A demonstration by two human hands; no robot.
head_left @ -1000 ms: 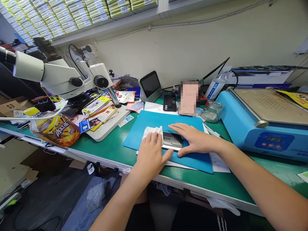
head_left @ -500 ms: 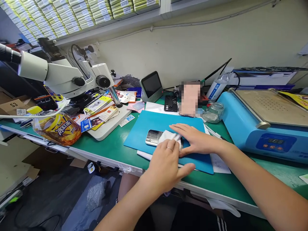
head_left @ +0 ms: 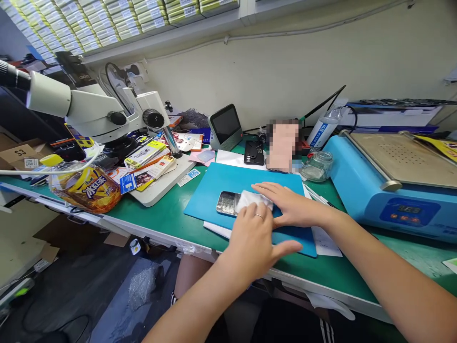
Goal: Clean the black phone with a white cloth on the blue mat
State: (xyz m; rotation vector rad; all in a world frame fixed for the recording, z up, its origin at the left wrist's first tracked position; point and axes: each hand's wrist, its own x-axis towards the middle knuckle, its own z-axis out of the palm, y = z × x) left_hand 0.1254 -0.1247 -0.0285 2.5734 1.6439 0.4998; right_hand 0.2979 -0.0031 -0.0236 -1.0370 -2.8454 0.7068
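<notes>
A smartphone (head_left: 226, 204) lies flat on a blue mat (head_left: 210, 183), its left end bare and its right part covered. Over that right part is a white cloth or tissue (head_left: 248, 198). My left hand (head_left: 253, 236), with a ring on one finger, presses the cloth down with bent fingers, its thumb sticking out to the right. At the phone's right end, my right hand (head_left: 291, 206) has its fingers along the far side and its thumb on the near side, bracing the phone. Its exact contact is partly hidden by the cloth and the left hand.
A microscope (head_left: 103, 114) and a bottle of tea (head_left: 87, 188) stand at left. Behind the mat are a small display (head_left: 225, 126), a black phone (head_left: 254, 153) and a glass jar (head_left: 317, 166). A blue heating plate machine (head_left: 385, 195) fills the right side.
My left hand has slid a little to the right along the phone, with the cloth under its fingers. My right hand stays at the phone's right end.
</notes>
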